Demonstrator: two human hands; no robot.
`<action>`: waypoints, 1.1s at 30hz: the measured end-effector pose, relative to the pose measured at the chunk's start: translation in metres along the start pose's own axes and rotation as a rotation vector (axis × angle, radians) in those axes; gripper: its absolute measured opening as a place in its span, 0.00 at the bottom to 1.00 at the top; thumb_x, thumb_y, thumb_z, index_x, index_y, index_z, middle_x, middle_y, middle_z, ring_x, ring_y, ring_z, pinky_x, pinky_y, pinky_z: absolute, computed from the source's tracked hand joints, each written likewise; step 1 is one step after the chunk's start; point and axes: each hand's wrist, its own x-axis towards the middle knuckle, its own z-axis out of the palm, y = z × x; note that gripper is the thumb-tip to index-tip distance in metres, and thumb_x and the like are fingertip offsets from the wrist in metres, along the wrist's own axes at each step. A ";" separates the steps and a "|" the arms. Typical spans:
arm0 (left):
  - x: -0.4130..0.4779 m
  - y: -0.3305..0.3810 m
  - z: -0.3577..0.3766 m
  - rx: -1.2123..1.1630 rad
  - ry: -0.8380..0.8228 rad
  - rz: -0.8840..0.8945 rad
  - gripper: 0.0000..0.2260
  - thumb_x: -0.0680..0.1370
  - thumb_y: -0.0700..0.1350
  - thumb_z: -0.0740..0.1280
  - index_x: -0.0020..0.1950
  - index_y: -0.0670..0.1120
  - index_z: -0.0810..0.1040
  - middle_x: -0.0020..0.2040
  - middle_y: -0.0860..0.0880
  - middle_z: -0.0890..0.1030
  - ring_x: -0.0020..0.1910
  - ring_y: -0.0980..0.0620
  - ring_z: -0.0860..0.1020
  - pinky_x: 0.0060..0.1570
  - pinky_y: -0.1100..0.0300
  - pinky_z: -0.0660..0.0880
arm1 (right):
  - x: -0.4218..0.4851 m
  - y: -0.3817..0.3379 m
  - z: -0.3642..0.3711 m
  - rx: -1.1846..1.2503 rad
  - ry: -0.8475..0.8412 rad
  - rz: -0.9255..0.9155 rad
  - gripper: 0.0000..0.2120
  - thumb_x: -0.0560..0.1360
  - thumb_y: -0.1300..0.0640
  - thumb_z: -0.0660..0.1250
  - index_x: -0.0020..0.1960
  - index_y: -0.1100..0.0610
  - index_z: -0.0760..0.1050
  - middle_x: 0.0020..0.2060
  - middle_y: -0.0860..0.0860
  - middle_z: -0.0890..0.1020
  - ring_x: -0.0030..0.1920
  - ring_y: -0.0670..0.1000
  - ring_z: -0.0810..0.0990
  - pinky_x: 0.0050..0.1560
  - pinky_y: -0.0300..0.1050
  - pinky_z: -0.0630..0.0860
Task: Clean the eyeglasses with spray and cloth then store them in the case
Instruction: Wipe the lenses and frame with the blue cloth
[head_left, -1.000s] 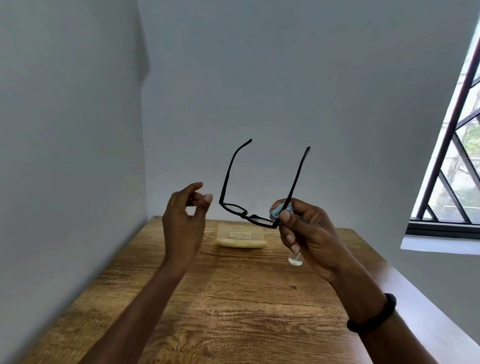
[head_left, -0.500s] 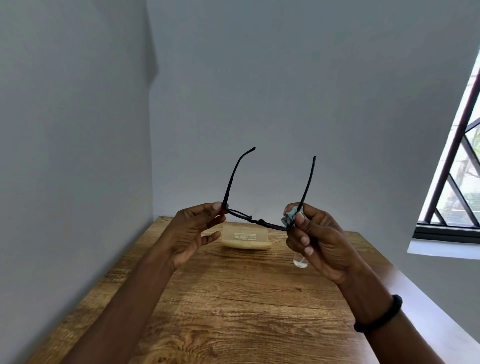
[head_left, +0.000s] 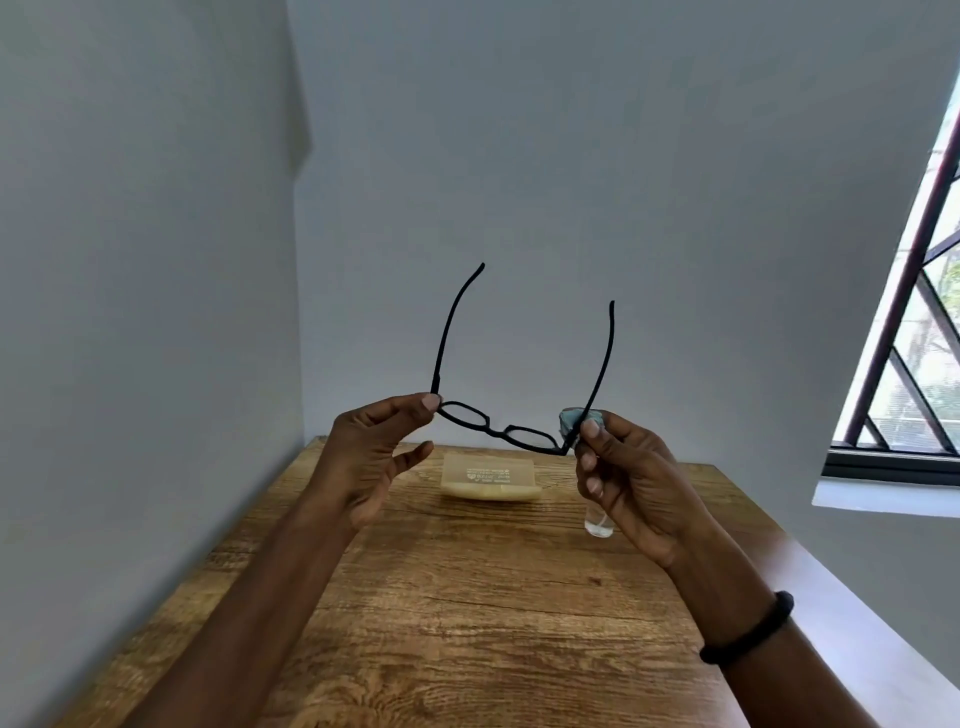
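Observation:
Black-framed eyeglasses (head_left: 497, 427) hang in the air above the table, temples unfolded and pointing up and away. My left hand (head_left: 372, 451) pinches the frame's left corner between thumb and forefinger. My right hand (head_left: 626, 470) grips the right corner together with a bunched pale blue cloth (head_left: 570, 419). A cream glasses case (head_left: 490, 477) lies shut on the table behind the glasses. A small clear spray bottle (head_left: 598, 521) stands on the table, mostly hidden behind my right hand.
The wooden table (head_left: 467, 613) sits in a corner, with grey walls at the left and back. A white ledge runs along its right edge under a barred window (head_left: 914, 332). A black band circles my right wrist.
My left hand moved from free air to pinch the frame's left corner. The glasses have tipped flatter and are now held at both ends.

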 end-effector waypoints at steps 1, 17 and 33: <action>-0.001 0.000 0.002 0.006 0.026 0.033 0.09 0.69 0.43 0.76 0.48 0.43 0.86 0.48 0.49 0.87 0.56 0.54 0.82 0.51 0.52 0.81 | 0.000 0.001 0.001 -0.001 0.061 0.009 0.07 0.73 0.55 0.73 0.48 0.57 0.86 0.34 0.53 0.77 0.29 0.47 0.73 0.28 0.36 0.71; -0.028 -0.012 0.041 0.799 0.156 0.961 0.07 0.76 0.43 0.76 0.54 0.45 0.87 0.53 0.51 0.82 0.56 0.50 0.80 0.42 0.55 0.82 | 0.006 0.008 0.068 -0.258 0.307 -0.251 0.10 0.80 0.57 0.69 0.60 0.53 0.85 0.50 0.49 0.88 0.39 0.48 0.79 0.38 0.43 0.74; -0.039 -0.012 0.049 1.014 0.150 1.079 0.10 0.78 0.48 0.70 0.54 0.44 0.86 0.54 0.49 0.83 0.56 0.50 0.77 0.52 0.61 0.74 | 0.009 0.008 0.053 -0.328 -0.003 -0.358 0.14 0.77 0.66 0.71 0.61 0.55 0.84 0.51 0.56 0.86 0.42 0.52 0.79 0.44 0.48 0.77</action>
